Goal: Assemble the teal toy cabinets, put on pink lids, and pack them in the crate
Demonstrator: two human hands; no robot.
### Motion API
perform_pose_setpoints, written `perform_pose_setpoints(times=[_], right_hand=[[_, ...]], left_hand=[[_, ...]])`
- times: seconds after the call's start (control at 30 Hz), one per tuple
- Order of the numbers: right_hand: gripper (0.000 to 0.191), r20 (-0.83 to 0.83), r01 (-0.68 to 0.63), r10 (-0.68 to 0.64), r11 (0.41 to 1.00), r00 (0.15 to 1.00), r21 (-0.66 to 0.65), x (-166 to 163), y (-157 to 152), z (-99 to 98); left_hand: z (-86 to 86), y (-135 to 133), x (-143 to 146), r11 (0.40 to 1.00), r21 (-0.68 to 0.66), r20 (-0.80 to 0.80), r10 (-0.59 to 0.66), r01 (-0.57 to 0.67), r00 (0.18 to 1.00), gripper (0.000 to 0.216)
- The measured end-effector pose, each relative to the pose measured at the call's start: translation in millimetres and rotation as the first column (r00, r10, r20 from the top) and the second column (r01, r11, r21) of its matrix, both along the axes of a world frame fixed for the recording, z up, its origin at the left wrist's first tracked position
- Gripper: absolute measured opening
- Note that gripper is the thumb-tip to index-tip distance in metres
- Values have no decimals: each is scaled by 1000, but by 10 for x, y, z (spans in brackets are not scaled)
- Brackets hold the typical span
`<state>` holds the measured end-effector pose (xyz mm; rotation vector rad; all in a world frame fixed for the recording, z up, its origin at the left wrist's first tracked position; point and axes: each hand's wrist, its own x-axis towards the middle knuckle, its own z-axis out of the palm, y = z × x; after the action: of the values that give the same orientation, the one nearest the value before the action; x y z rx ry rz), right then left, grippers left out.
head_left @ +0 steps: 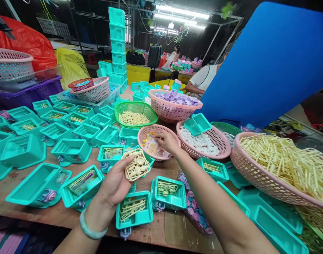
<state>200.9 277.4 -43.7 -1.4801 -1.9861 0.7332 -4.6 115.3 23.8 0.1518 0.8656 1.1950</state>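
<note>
My left hand (116, 185) is closed on a cream plastic frame of small moulded parts (137, 164), held tilted up above the teal boxes. My right hand (165, 141) reaches into a small pink basket (142, 131), its fingers pinched together over printed pale sheets (154, 147) and small yellow and orange pieces. Whatever lies between those fingertips is too small to make out. Below my hands, a teal plastic box (148, 216) holds cream sticks, and another teal box (182, 195) beside it holds cream parts frames.
Many teal boxes (70, 150) cover the left of the table. Around the hands stand a green basket (119, 112) of cream parts, pink baskets (164, 112) and a large basket of cream sticks (288, 165). A blue panel (264, 63) rises at right, partly hiding a person (203, 79).
</note>
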Motion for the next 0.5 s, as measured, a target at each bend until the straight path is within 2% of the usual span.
perform_pose_setpoints(times=[0.07,0.17,0.3,0.4,0.5], right_hand=[[19,-104,49,-46,998,993,24,35,-29,73],[36,-268,88,-79,996,960,21,36,-168,239],[49,-454,-47,13,997,891,-64,-153,-601,422],[55,-516,-134,47,982,855,-133,-383,-971,382],[57,-517,-106,6,981,856,-165,-544,-1182,245]], left_hand=[[13,29,-28,999,-39,34,9,-8,999,27],[-18,36,-46,999,-40,47,37,-35,998,34],[-96,11,4,993,35,26,115,-116,993,47],[-116,-23,84,990,83,69,105,-111,992,43],[-136,-55,144,991,104,22,84,-86,996,42]])
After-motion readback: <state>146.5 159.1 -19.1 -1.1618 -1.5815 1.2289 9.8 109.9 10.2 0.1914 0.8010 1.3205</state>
